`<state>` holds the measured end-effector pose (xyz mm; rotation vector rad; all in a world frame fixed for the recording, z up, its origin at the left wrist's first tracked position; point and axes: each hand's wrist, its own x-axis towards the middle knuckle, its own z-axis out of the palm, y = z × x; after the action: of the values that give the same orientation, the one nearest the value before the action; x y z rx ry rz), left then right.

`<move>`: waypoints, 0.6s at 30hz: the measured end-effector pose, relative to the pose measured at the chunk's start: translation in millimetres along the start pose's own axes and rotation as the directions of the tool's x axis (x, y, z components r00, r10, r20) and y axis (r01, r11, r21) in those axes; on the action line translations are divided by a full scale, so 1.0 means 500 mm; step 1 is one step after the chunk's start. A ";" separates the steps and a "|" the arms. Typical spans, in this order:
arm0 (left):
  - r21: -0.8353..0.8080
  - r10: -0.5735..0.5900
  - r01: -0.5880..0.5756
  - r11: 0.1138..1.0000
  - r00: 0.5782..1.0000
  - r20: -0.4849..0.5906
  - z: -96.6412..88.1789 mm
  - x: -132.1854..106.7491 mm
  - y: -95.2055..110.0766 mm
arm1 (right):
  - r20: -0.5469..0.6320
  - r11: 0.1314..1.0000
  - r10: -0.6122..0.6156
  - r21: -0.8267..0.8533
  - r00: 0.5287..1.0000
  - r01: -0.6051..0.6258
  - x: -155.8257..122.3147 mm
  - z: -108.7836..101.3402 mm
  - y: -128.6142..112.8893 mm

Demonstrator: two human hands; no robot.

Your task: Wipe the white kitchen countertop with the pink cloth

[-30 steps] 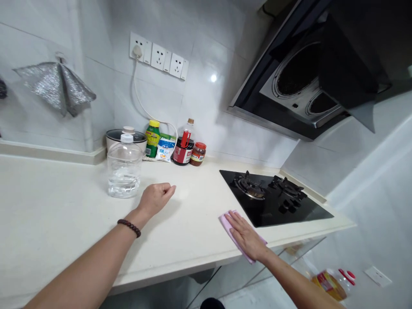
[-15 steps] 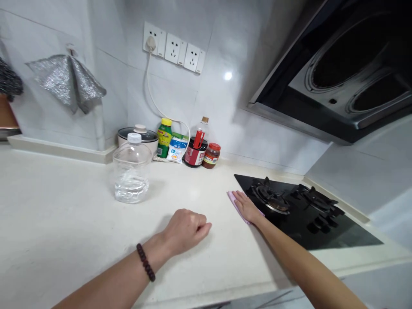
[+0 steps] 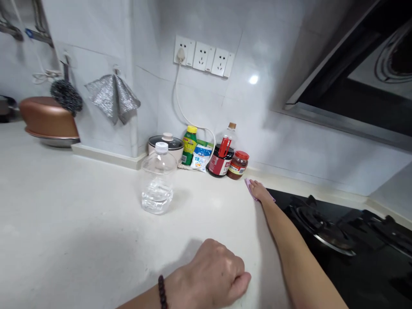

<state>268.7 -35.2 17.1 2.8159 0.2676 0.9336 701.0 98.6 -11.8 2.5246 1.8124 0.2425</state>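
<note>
Left hand: our left hand (image 3: 212,272) sits nearest us above the stone countertop (image 3: 80,206), holding nothing; a dark beaded bracelet (image 3: 162,292) circles the wrist
Left fingers: curled into a loose fist; contact with the countertop cannot be confirmed
Right hand: our right hand (image 3: 260,191) lies palm-down on a pink cloth (image 3: 248,185)
Right fingers: straight and close together, pressing the cloth, as far as we can see
Cloth position: on the countertop's back edge, just beside the black gas hob (image 3: 322,240)
Mid-counter: a clear plastic bottle (image 3: 157,191) with some water stands upright
Back row: a lidded pot (image 3: 165,143), a yellow-capped bottle (image 3: 189,146), a packet (image 3: 201,158), a sauce bottle (image 3: 224,161), a sauce jar (image 3: 238,165)
Wall: a socket panel (image 3: 202,58), a silver cloth (image 3: 112,96)
Far left: a copper-coloured pot (image 3: 48,120)
Overhead: a range hood (image 3: 354,86)
</note>
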 end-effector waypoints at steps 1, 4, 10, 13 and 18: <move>0.014 -0.005 0.005 1.000 1.000 -0.004 0.001 0.000 -0.001 | 0.000 1.000 -0.004 -0.003 1.000 0.004 0.008 -0.002 -0.003; 0.045 -0.028 0.028 0.999 1.000 -0.002 0.005 0.004 -0.006 | 0.004 1.000 -0.016 -0.011 1.000 0.016 0.013 -0.010 -0.015; 0.049 -0.044 0.044 0.998 0.999 0.000 -0.001 0.016 -0.002 | 0.034 0.999 -0.041 -0.027 0.999 0.042 -0.022 -0.020 -0.078; 0.036 -0.040 0.041 0.999 0.999 -0.029 -0.007 0.023 -0.001 | 0.049 0.999 -0.034 -0.020 0.998 0.035 -0.046 -0.026 -0.131; 0.011 -0.021 0.022 1.000 0.997 -0.079 -0.014 0.030 -0.001 | 0.050 0.999 -0.037 0.021 0.998 0.036 -0.084 -0.049 -0.243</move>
<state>276.3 -30.9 31.2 2.7845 0.3141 1.0436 570.1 96.4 -5.5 2.4839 1.8500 0.1591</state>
